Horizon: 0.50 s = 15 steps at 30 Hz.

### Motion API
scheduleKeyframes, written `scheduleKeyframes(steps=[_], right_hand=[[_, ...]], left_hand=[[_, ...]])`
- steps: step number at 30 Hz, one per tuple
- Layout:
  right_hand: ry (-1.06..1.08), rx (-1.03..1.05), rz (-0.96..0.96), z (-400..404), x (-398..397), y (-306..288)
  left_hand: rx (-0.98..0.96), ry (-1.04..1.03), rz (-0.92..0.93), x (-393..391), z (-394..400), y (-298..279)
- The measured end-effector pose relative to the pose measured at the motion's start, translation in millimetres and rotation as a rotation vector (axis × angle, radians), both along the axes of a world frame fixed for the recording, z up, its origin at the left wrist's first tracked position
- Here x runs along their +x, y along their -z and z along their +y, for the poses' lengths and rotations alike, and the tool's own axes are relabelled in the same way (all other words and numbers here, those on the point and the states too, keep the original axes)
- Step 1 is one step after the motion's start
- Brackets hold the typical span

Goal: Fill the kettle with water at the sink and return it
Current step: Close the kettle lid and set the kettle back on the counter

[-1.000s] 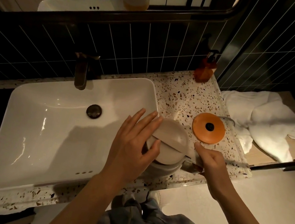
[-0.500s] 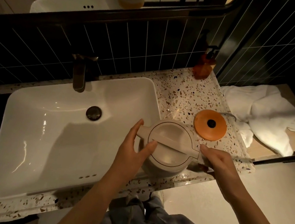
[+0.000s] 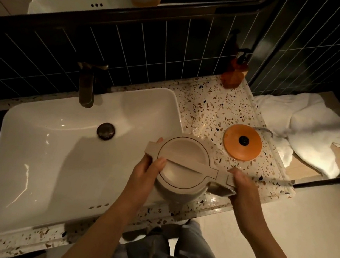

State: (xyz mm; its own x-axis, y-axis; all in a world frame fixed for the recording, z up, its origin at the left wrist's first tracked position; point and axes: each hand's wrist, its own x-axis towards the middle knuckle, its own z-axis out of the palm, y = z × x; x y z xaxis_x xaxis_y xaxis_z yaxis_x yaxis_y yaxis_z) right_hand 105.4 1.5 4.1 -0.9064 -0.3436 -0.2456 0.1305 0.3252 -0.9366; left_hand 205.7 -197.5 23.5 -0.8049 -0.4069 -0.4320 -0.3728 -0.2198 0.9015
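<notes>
A beige kettle (image 3: 183, 165) with its lid shut sits at the right rim of the white sink (image 3: 51, 153), seen from above, its spout pointing left. My right hand (image 3: 242, 187) grips the kettle's handle on the right side. My left hand (image 3: 145, 174) wraps around the kettle's left side under the spout, thumb on the lid's edge. The dark faucet (image 3: 87, 85) stands behind the basin, with no water running. The orange round kettle base (image 3: 242, 142) lies on the counter to the right of the kettle.
The terrazzo counter (image 3: 202, 107) surrounds the basin. An amber soap dispenser (image 3: 234, 72) stands at the back right corner. A crumpled white towel (image 3: 314, 131) lies on a wooden ledge further right. A mirror and dark tiled wall rise behind.
My left hand slid off the top of the lid down to the kettle's left side. The lid now lies flat and shut. The kettle sits slightly nearer the basin.
</notes>
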Motion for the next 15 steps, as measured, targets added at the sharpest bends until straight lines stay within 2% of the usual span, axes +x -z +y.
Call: scheduleKeyframes(steps=[2,7,12,15], right_hand=[[-0.018,0.040,0.063,-1.0,-0.1,7.8],[-0.075,0.051,0.021,8.8,-20.6,19.2],[-0.110,-0.270,-0.063,34.8,-61.5,8.5],[-0.100,-0.335,-0.121,53.4,-95.9,1.8]], left_hand=[[0.010,-0.019,0.004,-3.0,1.1,0.9],[0.039,-0.105,0.025,-11.4,18.1,4.6],[0.012,-0.219,0.043,-43.8,54.2,-4.5],[0.036,-0.250,0.059,-72.6,77.9,-5.8]])
